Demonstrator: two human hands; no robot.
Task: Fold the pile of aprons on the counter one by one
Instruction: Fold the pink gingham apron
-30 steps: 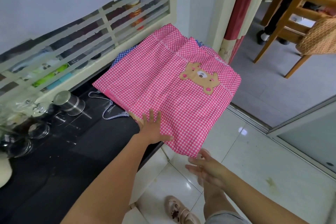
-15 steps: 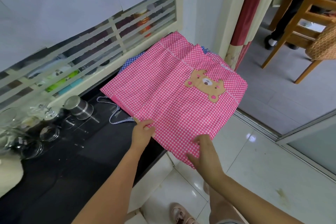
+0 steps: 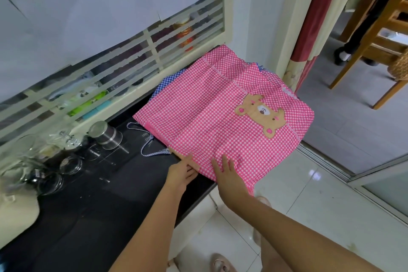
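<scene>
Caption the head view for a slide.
Left hand pinches the pink apron, right hand flat on it, at the counter edge.

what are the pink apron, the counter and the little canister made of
Pink apron: thin woven cloth, likely cotton, matte; gingham checks, stitched hems, and it drapes softly over the counter edge.
Counter: black and glossy, perhaps polished stone or glass; it shows faint reflections.
Canister: bare metal, likely stainless steel, with a bright silvery shine.
</scene>
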